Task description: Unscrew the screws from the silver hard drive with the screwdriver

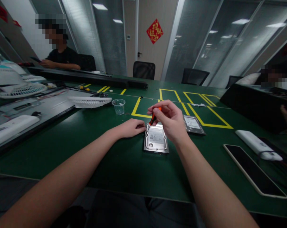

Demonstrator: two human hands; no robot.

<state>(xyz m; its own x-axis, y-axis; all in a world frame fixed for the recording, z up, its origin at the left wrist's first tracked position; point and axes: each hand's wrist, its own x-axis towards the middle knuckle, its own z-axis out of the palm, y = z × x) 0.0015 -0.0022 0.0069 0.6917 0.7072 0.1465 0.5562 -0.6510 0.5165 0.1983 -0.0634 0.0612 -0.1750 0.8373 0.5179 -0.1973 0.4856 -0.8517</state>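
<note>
A silver hard drive (pixel 156 139) lies flat on the green table (pixel 124 164), its label facing up. My right hand (pixel 170 118) is closed on a small screwdriver (pixel 153 118) with an orange and black handle. The screwdriver tilts, its tip down at the upper left edge of the drive. My left hand (pixel 133 128) rests on the table with its fingers pressed together at that same edge; whether they hold anything small cannot be made out. A second hard drive (pixel 193 124) lies behind my right hand, partly covered by it.
A clear plastic cup (pixel 119 107) stands left of the drives. A phone (pixel 250 167) and a white device (pixel 257 144) lie right. White fan parts (pixel 90 101) and a metal panel (pixel 55 101) lie left. People sit at both far sides.
</note>
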